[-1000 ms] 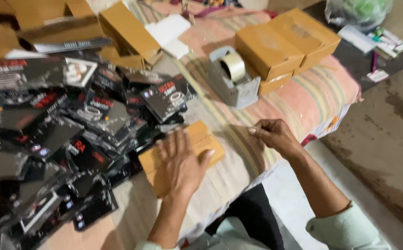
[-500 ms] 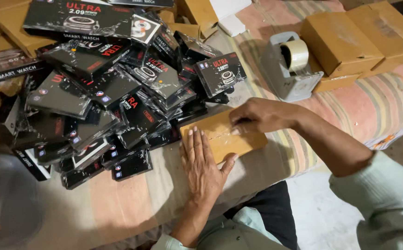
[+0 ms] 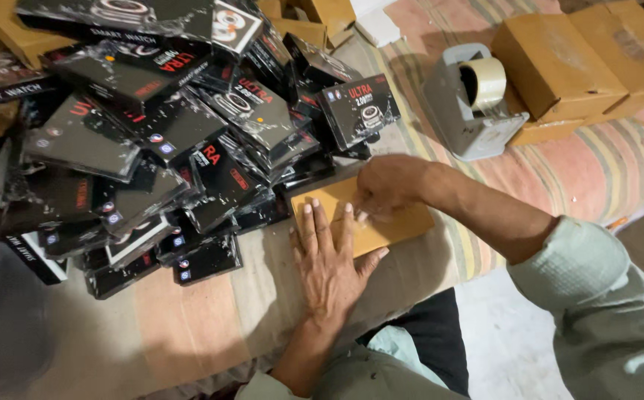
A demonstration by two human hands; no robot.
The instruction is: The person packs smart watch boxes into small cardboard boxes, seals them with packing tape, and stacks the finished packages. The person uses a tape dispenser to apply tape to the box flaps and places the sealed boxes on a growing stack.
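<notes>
Risk first: box [image 3: 381, 222] is sitting right at the near edge of the striped cloth [image 3: 588, 170], so a hard push from either hand could be sliding it off toward the floor gap; judging by the overhang only, not certain

Second risk: heap of black packs [image 3: 189, 141] is leaning just beyond the box's far-left corner; packs are glossy and loosely stacked, so any nudge of the box that way is likely tipping a few onto it or off the cloth

Hands relative to the box:
- left hand [image 3: 329, 259] is lying flat, fingers spread and fully extended, palm pressing on the box's near-left part, gripping nothing
- right hand [image 3: 388, 185] is curling over the box's far edge, fingertips pressing down on the lid; fingers bent, can't tell whether anything thin is pinched under them
- both hands are touching the box, right one beyond the left

Tape dispenser [image 3: 474, 104] is standing well beyond the box to the right, apart from both hands; bigger brown cartons [image 3: 559, 67] are sitting just right of the dispenser

Loose fingertip pressure could also be letting the lid lift
</notes>
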